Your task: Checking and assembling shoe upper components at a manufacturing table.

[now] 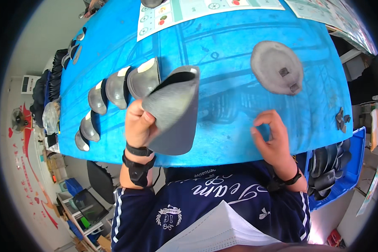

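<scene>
A dark grey curved shell, with one rounded end and a hollow opening, is gripped by its left edge in my left hand. It is held above the front part of a blue-covered table. My right hand is apart from it, its thumb and forefinger curved with a gap between them and nothing visible in it. Beyond that hand lies a round grey pad bearing two small dark squares. Left of the held shell stand several similar shells, some with pale patches on their edges.
Small dark pieces lie by the right edge of the table. Below that edge, a blue crate holds several dark shells. Printed sheets cover part of the far side. More shells sit at the far left; another person's hand shows beyond.
</scene>
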